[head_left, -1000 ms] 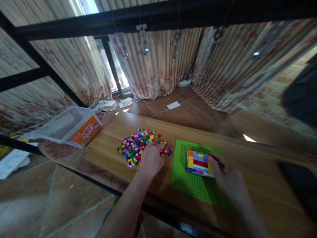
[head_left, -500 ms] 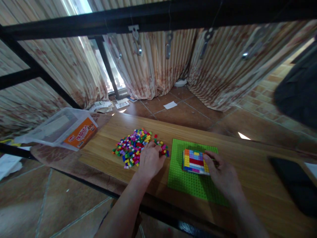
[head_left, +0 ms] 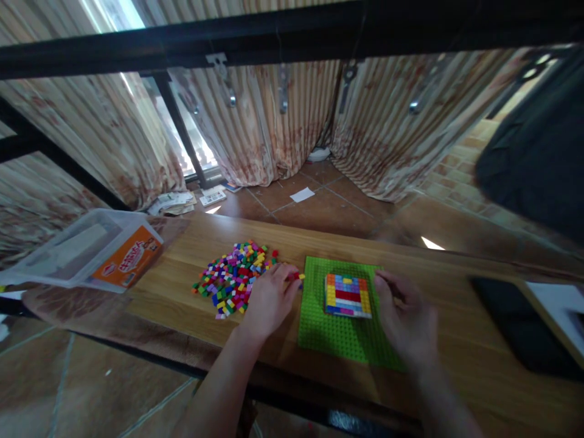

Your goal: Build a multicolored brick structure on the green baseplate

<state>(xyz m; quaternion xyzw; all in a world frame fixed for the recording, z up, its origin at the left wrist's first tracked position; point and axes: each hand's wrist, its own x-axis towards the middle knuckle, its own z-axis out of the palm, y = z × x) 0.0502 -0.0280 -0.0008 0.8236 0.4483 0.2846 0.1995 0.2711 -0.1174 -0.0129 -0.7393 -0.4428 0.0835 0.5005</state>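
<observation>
My left hand (head_left: pixel 269 301) is closed at its fingertips, where a small yellow toy brick (head_left: pixel 302 277) shows. It hovers at the right side of a heap of loose, multicoloured toy bricks (head_left: pixel 237 274) and hides part of them. To its right, a flat rectangular brick build (head_left: pixel 347 296) in yellow, blue, red and orange rests on a green studded baseplate (head_left: pixel 319 334). My right hand (head_left: pixel 406 313) is just right of the build, apart from it, over the baseplate's edge. Its thumb and forefinger are pinched together, and what they hold, if anything, cannot be made out.
A wooden tabletop (head_left: pixel 182 292) carries everything. A clear plastic box (head_left: pixel 82 243) with an orange label stands at the left. On the right lie a dark flat device (head_left: pixel 520 319) and white paper (head_left: pixel 547 292). A black metal bar (head_left: pixel 274 36) with hanging hooks crosses above.
My right hand has come away from the brick build, moving slightly right. At my left fingertips, a yellow brick now shows. The whole view has shifted rightward, so things appear further left.
</observation>
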